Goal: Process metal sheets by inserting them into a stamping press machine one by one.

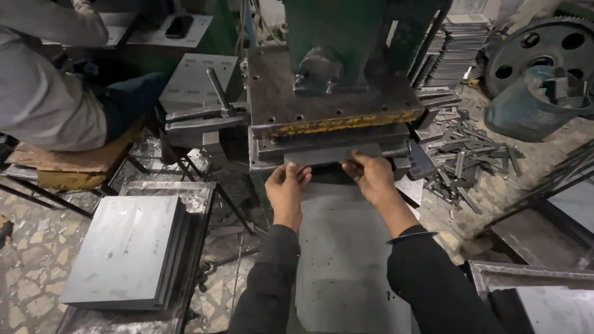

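Note:
A grey metal sheet [346,260] lies lengthwise in front of me, its far end pushed into the slot of a green press machine [334,93]. My left hand [286,188] grips the sheet's far left corner at the press mouth. My right hand [370,176] holds the far right corner, fingers curled over the edge. Both arms wear dark sleeves. The press has a rusty steel bed with a yellow-painted front edge [337,124].
A stack of grey sheets [127,250] rests on a metal stand at my left. Another person in a grey top [43,93] sits at the upper left. Cut metal strips [464,161] litter the floor at right, near a large gear [544,49] and a blue bucket [532,105].

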